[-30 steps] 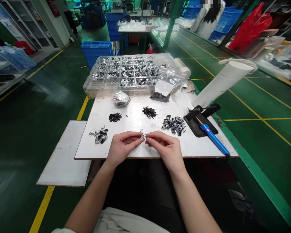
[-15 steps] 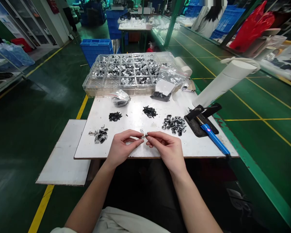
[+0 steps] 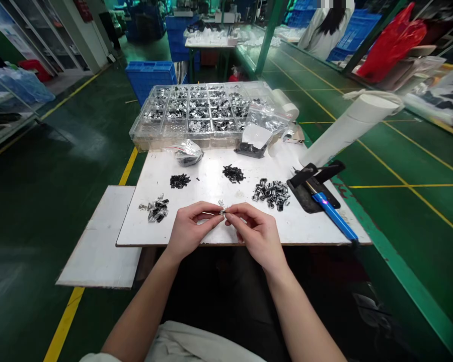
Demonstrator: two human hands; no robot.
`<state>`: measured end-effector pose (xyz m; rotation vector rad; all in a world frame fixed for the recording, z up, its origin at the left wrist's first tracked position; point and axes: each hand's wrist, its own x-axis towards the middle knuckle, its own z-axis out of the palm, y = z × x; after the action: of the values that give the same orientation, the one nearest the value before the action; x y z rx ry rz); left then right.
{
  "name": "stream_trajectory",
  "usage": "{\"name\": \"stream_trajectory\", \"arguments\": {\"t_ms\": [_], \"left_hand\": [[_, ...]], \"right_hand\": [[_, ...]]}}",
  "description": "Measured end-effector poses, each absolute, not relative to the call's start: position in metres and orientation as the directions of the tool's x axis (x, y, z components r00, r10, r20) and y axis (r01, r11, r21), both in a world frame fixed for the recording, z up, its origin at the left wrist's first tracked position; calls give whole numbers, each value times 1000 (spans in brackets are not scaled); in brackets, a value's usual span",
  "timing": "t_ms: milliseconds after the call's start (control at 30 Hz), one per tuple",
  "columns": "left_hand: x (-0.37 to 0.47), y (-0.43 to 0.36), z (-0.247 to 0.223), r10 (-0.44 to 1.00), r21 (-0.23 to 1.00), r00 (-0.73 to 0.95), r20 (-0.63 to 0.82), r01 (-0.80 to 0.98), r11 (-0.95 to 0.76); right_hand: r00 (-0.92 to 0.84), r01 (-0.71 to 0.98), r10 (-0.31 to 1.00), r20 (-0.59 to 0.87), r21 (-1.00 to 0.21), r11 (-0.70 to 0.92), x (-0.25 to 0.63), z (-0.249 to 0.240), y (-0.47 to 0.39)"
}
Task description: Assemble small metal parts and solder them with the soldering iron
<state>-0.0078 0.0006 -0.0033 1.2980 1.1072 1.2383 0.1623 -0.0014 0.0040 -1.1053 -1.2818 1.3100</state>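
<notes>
Above the front of the white table (image 3: 196, 234), my left hand (image 3: 191, 226) and my right hand (image 3: 254, 229) meet fingertip to fingertip. Both are closed in a pinch on a small shiny metal part (image 3: 222, 212), mostly covered by the fingers. Just beyond them lie a few tiny silvery pieces (image 3: 221, 202). To the left is a small heap of clear and black pieces (image 3: 158, 210). Two piles of small black parts, a left pile (image 3: 179, 181) and a middle pile (image 3: 233, 174), sit farther back. Metal-and-black clips (image 3: 272, 193) are heaped on the right.
A clear compartment box (image 3: 151, 143) full of small parts stands at the back. Plastic bags, one a zip bag (image 3: 189, 152), rest before it. A blue soldering iron (image 3: 334, 215) leans on a black stand (image 3: 305, 198) at right, near a white tube (image 3: 351, 125).
My right hand has shifted slightly left, bringing its fingertips closer to those of my left hand. The left hand stays nearly still, and the piles look the same.
</notes>
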Motion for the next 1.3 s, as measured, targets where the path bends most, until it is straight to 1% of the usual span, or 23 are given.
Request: {"name": "stream_trajectory", "arguments": {"t_ms": [167,367,667,800,1033,1133,1200,1233,1300], "left_hand": [[-8,1,-4,988,990,70,139,-3,-139],[-8,0,-3,982,982,74,175,56,-179],[-6,1,-4,948,927,106,299,203,-315],[-7,0,-6,945,916,109,309,231,-327],[-7,0,-3,946,920,127,297,229,-319],[-8,0,-1,955,936,124,270,199,-290],[-9,0,-1,963,951,125,241,167,-260],[-9,0,-1,967,959,123,225,150,-242],[-9,0,-1,974,971,115,196,118,-210]], "right_hand": [[-107,-110,993,40,-994,28,162,4,0],[-107,-115,994,-21,-993,-33,164,1,3],[-94,-15,992,-85,-996,-87,166,3,5],[-108,27,991,-75,-997,-72,167,0,7],[-180,17,980,-83,-997,-82,170,-2,9],[-189,53,981,-40,-998,-31,173,-2,9],[-202,116,979,33,-992,57,174,1,8],[-204,161,974,96,-978,130,174,5,7],[-183,256,937,298,-906,338,173,19,1]]}}
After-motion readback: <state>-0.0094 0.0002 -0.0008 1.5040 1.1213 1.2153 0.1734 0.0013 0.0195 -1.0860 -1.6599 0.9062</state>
